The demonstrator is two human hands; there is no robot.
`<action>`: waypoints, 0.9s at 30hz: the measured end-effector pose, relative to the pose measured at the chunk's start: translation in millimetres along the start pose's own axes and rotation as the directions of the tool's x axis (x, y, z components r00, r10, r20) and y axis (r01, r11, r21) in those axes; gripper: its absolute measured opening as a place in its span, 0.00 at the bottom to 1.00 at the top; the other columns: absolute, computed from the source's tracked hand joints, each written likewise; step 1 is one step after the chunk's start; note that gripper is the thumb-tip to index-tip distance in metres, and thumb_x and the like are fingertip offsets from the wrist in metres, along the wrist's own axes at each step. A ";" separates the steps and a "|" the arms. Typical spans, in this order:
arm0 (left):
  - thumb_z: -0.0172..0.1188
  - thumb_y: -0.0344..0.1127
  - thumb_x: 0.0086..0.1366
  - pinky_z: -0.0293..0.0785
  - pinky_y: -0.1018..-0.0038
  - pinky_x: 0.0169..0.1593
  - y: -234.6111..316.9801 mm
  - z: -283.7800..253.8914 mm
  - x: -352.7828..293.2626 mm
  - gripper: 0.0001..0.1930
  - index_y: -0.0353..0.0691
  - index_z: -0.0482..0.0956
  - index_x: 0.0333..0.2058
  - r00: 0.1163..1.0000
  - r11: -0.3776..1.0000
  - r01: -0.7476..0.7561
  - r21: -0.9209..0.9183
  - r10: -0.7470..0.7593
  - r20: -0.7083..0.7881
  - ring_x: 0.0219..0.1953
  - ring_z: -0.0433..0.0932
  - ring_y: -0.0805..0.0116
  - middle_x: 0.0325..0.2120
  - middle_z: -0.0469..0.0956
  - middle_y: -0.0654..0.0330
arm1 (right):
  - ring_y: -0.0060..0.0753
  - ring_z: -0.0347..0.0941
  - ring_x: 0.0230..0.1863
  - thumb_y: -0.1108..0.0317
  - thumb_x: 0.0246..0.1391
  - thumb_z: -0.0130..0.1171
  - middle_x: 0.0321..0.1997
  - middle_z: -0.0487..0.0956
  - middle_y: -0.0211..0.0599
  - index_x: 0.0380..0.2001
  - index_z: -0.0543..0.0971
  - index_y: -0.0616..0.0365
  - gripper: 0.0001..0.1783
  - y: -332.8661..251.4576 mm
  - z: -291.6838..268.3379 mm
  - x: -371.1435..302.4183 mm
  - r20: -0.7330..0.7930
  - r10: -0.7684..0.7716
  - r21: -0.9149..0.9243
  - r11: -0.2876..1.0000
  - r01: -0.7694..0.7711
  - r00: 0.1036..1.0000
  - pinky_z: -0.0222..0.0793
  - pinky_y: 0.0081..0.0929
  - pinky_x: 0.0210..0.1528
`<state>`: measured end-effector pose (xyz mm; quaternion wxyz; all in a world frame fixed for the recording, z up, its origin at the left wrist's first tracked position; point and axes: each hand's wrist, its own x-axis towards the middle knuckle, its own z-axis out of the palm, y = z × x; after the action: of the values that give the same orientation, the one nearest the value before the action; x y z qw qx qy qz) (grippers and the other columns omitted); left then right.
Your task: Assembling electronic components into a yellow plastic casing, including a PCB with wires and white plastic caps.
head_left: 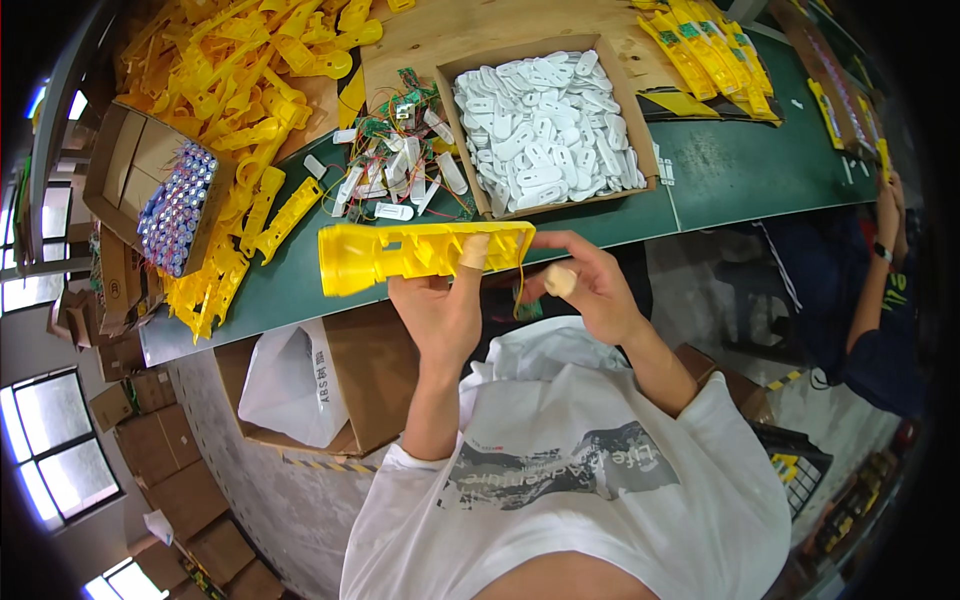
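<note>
My left hand (445, 310) grips a yellow plastic flashlight-shaped housing (370, 257) from below, its thumb in a pale finger cot pressed on the open, ribbed side. The round, wide end points left. At the narrow end, my right hand (597, 295) has its index finger stretched against the housing. Its thumb, also in a finger cot, rests near curled fingers; whatever they pinch is hidden. Thin wires (521, 278) run down from that end beside the right fingertips, with a small green part (527, 311) below them.
Ahead on the green table (700, 160) stands a carton (628, 100) of white plastic pieces. Left of it lie wired circuit boards (400, 150), a yellow housing pile (230, 90) and a box of batteries (180, 205). Yellow housings with boards (705, 50) lie far right. A co-worker's arm (872, 285) is at right.
</note>
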<state>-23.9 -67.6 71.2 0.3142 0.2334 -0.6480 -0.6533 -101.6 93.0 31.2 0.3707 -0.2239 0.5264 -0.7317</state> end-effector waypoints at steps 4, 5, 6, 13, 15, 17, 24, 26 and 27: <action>0.66 0.25 0.60 0.73 0.80 0.39 11.9 -6.7 12.1 0.07 0.30 0.78 0.36 0.999 0.999 -0.035 -0.007 0.035 0.022 0.33 0.76 0.78 0.32 0.79 0.62 | 0.19 0.74 0.39 0.60 0.54 0.63 0.31 0.80 0.34 0.59 0.64 0.62 0.34 9.6 -4.3 -3.8 0.169 -0.084 0.090 0.994 0.070 0.982 0.66 0.21 0.50; 0.66 0.26 0.60 0.72 0.80 0.39 13.9 -9.7 14.9 0.08 0.30 0.79 0.36 0.997 0.997 -0.073 0.016 0.073 0.007 0.33 0.76 0.78 0.32 0.79 0.62 | 0.22 0.74 0.38 0.58 0.49 0.67 0.31 0.78 0.32 0.58 0.64 0.63 0.37 8.4 -3.4 -5.7 0.170 -0.080 0.104 0.993 0.063 0.982 0.67 0.24 0.50; 0.66 0.28 0.60 0.71 0.81 0.39 15.6 -12.1 17.4 0.08 0.30 0.80 0.37 0.994 0.993 -0.110 0.038 0.111 -0.006 0.32 0.75 0.79 0.32 0.80 0.63 | 0.22 0.74 0.38 0.58 0.49 0.67 0.31 0.78 0.32 0.58 0.64 0.63 0.37 9.3 -3.5 -6.8 0.171 -0.086 0.106 0.992 0.068 0.981 0.67 0.24 0.50; 0.63 0.28 0.63 0.73 0.78 0.44 15.4 -8.5 26.6 0.14 0.28 0.76 0.45 0.956 0.954 -0.267 0.136 0.280 -0.088 0.37 0.76 0.76 0.36 0.79 0.60 | 0.26 0.73 0.42 0.67 0.45 0.71 0.42 0.75 0.38 0.54 0.68 0.63 0.34 28.2 -1.4 -13.2 0.179 -0.088 0.484 0.875 -0.010 0.980 0.72 0.26 0.45; 0.62 0.29 0.64 0.73 0.77 0.46 11.4 -9.7 30.3 0.15 0.27 0.74 0.47 0.943 0.937 -0.300 0.178 0.320 -0.094 0.38 0.76 0.75 0.37 0.79 0.58 | 0.25 0.73 0.44 0.74 0.46 0.68 0.48 0.73 0.38 0.54 0.69 0.64 0.31 29.8 0.4 -9.8 0.094 -0.012 0.676 0.735 -0.055 0.996 0.73 0.21 0.44; 0.61 0.29 0.64 0.73 0.76 0.47 6.8 -15.6 29.7 0.16 0.27 0.73 0.48 0.928 0.917 -0.331 0.222 0.360 -0.100 0.40 0.76 0.74 0.38 0.79 0.57 | 0.25 0.73 0.44 0.77 0.47 0.67 0.49 0.72 0.38 0.55 0.68 0.64 0.31 25.4 0.2 -6.6 0.116 0.017 0.744 0.661 -0.098 0.993 0.73 0.20 0.43; 0.59 0.29 0.65 0.73 0.75 0.48 -2.9 -29.0 33.4 0.15 0.27 0.72 0.47 0.883 0.827 -0.433 0.359 0.469 -0.014 0.40 0.78 0.71 0.39 0.80 0.55 | 0.21 0.73 0.41 0.81 0.44 0.66 0.50 0.72 0.36 0.57 0.69 0.64 0.33 20.9 1.4 0.4 0.100 -0.020 0.718 0.694 -0.059 0.995 0.74 0.17 0.42; 0.59 0.29 0.65 0.74 0.75 0.48 -2.2 -30.8 33.4 0.14 0.27 0.72 0.47 0.883 0.814 -0.432 0.387 0.469 0.000 0.40 0.78 0.71 0.39 0.80 0.55 | 0.20 0.73 0.40 0.82 0.44 0.67 0.49 0.72 0.35 0.56 0.69 0.65 0.33 17.0 1.7 1.9 0.086 -0.014 0.598 0.800 -0.040 0.996 0.73 0.17 0.43; 0.59 0.29 0.66 0.74 0.75 0.47 -0.6 -30.7 33.4 0.13 0.28 0.73 0.46 0.871 0.803 -0.451 0.390 0.490 -0.002 0.40 0.78 0.70 0.38 0.80 0.55 | 0.19 0.73 0.40 0.82 0.44 0.66 0.48 0.73 0.33 0.56 0.70 0.65 0.32 11.8 3.6 3.1 -0.002 0.016 0.464 0.886 -0.013 1.000 0.73 0.17 0.43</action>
<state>-25.3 -112.9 72.4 0.4484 0.1544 -0.7819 -0.4047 -97.3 86.4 21.2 0.4173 -0.1229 0.3390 -0.8342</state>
